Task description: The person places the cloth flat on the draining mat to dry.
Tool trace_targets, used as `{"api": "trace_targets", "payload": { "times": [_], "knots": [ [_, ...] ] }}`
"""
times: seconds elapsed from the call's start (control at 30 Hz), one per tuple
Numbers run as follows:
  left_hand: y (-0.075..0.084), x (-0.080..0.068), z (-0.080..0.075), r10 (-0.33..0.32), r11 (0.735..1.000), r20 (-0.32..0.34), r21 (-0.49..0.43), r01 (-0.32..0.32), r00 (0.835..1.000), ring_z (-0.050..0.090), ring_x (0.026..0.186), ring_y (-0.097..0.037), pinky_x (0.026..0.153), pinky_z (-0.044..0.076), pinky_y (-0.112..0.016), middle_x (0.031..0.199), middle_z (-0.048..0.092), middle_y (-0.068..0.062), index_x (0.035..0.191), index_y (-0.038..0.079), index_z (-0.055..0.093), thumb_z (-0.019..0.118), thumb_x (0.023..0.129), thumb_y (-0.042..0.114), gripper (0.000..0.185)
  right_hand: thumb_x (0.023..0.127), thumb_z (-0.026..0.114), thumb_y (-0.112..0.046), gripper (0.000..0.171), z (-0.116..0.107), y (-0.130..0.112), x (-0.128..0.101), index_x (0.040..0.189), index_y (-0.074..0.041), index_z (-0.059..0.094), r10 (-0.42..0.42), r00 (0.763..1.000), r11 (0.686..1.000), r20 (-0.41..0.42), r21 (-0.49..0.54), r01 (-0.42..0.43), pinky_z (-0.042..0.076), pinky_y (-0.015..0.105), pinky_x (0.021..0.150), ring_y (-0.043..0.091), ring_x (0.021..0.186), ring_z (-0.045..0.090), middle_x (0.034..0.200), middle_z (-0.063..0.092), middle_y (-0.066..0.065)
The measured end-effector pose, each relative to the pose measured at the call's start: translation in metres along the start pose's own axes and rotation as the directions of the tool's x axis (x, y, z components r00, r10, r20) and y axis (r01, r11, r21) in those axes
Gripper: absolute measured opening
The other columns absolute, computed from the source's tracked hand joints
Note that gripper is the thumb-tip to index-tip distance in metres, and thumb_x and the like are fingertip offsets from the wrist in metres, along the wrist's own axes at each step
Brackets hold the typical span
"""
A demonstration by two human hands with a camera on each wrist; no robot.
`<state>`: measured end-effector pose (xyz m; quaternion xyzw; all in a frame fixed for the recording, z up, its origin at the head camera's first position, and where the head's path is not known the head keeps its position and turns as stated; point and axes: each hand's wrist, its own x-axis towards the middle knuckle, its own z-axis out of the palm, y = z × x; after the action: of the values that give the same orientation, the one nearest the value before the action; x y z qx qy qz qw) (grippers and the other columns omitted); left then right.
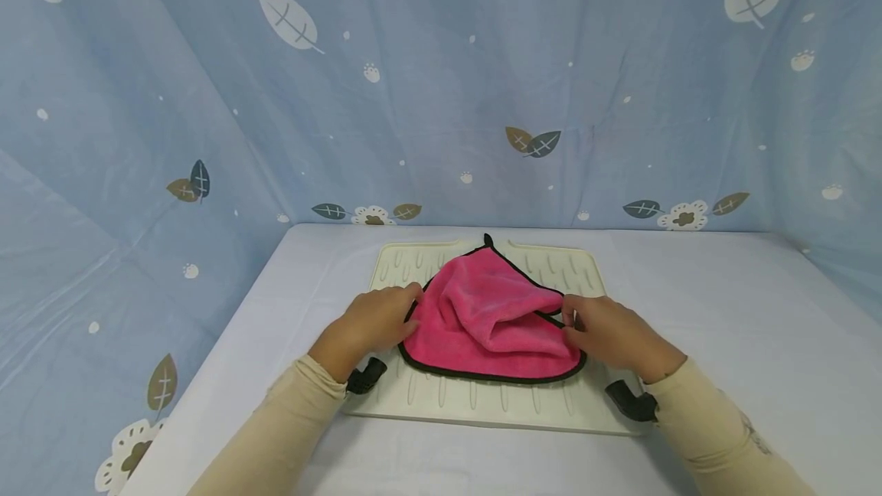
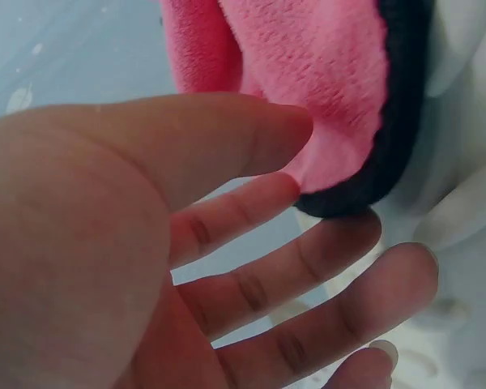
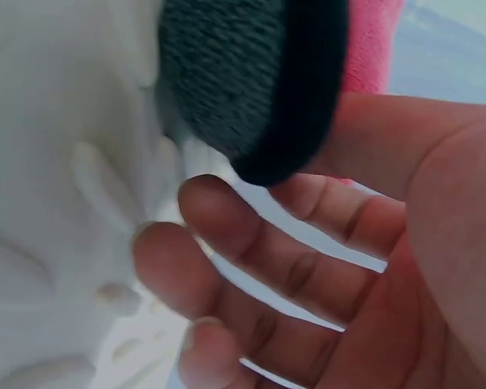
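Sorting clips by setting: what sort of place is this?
Likely a staged tabletop booth, not a real kitchen: leaf-print curtain on all sides, white table, a ribbed mat under a pink cloth.

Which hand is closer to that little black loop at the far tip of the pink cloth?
Neither, clearly. The black loop is at the cloth's far tip. The left hand pinches its left corner, the right hand its right corner, about equally far away.
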<state>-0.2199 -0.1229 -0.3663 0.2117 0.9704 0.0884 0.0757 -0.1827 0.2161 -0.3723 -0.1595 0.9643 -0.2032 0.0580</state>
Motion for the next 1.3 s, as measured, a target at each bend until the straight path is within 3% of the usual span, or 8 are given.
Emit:
{"api": "trace_targets", "payload": {
  "times": [0.23, 0.43, 0.67, 1.0, 1.3],
  "knots": [
    [-0.003, 0.006, 0.006, 0.000, 1.000, -0.005, -0.018, 0.000, 1.000, 0.057, 0.079, -0.015, 0.070, 0.049, -0.038, 0.092, 0.064, 0.000, 0.110, 0.015, 0.059, 0.064, 0.096, 0.018, 0.015, 0.088, 0.069, -0.006, 0.017, 0.004, 0.000, 0.004, 0.084, -0.014, 0.054, -0.039, 0.999, 0.999, -0.023, -0.004, 0.039, 0.039, 0.024, 0.051, 0.009, 0.058, 0.046, 0.067, 0.052, -0.004],
    [-0.003, 0.003, 0.000, 0.000, 1.000, 0.010, -0.018, 0.000, 1.000, 0.055, 0.073, -0.015, 0.065, 0.045, -0.036, 0.081, 0.061, 0.003, 0.100, 0.017, 0.062, 0.064, 0.095, 0.015, 0.006, 0.086, 0.067, -0.002, 0.018, -0.001, -0.002, 0.001, 0.083, -0.015, 0.055, -0.035, 0.999, 0.999, -0.013, -0.022, 0.035, 0.037, 0.025, 0.051, 0.010, 0.056, 0.045, 0.063, 0.048, -0.004],
    [-0.004, -0.005, -0.010, -0.005, 0.999, 0.030, -0.038, 0.006, 1.000, 0.054, 0.070, -0.014, 0.062, 0.043, -0.034, 0.076, 0.059, 0.005, 0.093, 0.016, 0.062, 0.068, 0.088, 0.009, 0.011, 0.084, 0.067, 0.000, 0.017, -0.006, -0.001, -0.002, 0.086, -0.013, 0.056, 0.009, 0.999, 0.999, 0.050, -0.036, -0.007, 0.038, 0.028, 0.051, 0.011, 0.056, 0.046, 0.062, 0.048, -0.002],
    [-0.005, -0.010, -0.018, -0.020, 0.999, 0.040, -0.027, 0.021, 0.999, 0.054, 0.071, -0.015, 0.061, 0.040, -0.034, 0.076, 0.058, 0.005, 0.089, 0.017, 0.061, 0.070, 0.084, 0.007, 0.015, 0.084, 0.065, -0.001, 0.018, -0.014, 0.001, -0.008, 0.085, -0.016, 0.055, 0.021, 0.999, 0.997, 0.026, -0.073, -0.019, 0.037, 0.029, 0.050, 0.012, 0.055, 0.045, 0.061, 0.048, -0.003],
    [-0.001, -0.017, -0.023, -0.018, 0.999, 0.110, -0.038, 0.023, 0.994, 0.054, 0.071, -0.015, 0.061, 0.041, -0.034, 0.072, 0.058, 0.004, 0.081, 0.016, 0.062, 0.071, 0.076, 0.003, 0.017, 0.077, 0.066, 0.002, 0.024, -0.011, 0.001, -0.011, 0.078, -0.017, 0.052, 0.023, 0.991, 0.999, 0.133, -0.044, -0.017, 0.035, 0.030, 0.053, 0.013, 0.058, 0.045, 0.061, 0.047, -0.003]
  ]
}}
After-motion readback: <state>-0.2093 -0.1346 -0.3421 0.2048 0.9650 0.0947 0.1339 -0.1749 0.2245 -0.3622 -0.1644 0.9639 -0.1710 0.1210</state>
